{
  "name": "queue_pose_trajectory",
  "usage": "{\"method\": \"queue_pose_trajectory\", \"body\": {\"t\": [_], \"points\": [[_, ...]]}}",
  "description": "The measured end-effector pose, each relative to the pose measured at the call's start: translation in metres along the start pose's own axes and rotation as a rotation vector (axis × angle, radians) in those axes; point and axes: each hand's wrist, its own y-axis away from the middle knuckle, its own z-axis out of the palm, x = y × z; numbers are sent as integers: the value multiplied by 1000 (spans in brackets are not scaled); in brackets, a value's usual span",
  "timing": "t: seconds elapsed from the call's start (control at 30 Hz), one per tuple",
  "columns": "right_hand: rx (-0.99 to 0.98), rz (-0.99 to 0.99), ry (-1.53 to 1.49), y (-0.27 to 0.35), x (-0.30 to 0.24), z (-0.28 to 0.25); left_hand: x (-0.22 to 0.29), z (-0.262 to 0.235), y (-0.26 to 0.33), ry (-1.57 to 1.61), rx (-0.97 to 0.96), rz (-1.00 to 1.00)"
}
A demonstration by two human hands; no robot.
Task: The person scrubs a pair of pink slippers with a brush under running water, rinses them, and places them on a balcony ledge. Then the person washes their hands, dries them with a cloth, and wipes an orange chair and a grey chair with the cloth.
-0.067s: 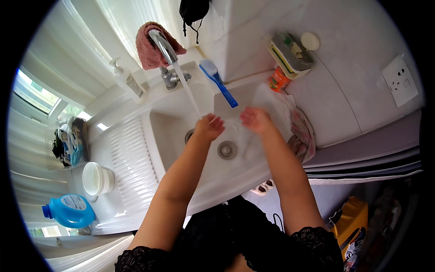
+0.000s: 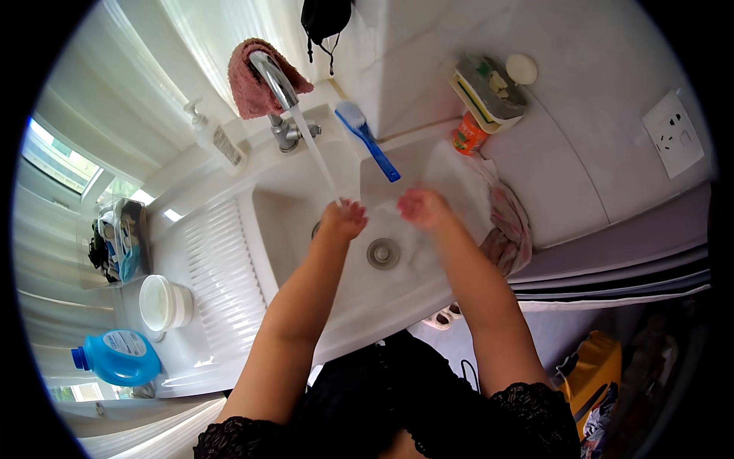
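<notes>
While water streams (image 2: 317,164) from the chrome faucet (image 2: 274,84), the left hand (image 2: 344,219) sits under its lower end above the white sink (image 2: 287,222), fingers curled loosely, gripping nothing. At three o'clock from it, apart, the right hand (image 2: 423,208) hovers with fingers bent, also empty. The drain (image 2: 383,253) lies at six o'clock between them. A blue brush (image 2: 367,138) rests at twelve o'clock on the sink's rim.

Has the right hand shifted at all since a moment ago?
Cannot tell: the right hand sits about as far up and right of the sink drain as before.
</notes>
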Motion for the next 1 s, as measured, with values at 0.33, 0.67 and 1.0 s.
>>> {"method": "queue_pose_trajectory", "body": {"t": [0.33, 0.67, 1.0], "points": [[-394, 21, -361, -2, 100, 141, 53, -7, 41, -195, -288, 345], [-367, 88, -323, 5, 45, 46, -17, 39, 55, -53, -324, 20], [164, -53, 442, 17, -32, -54, -6, 31, 50, 157, -65, 66]]}}
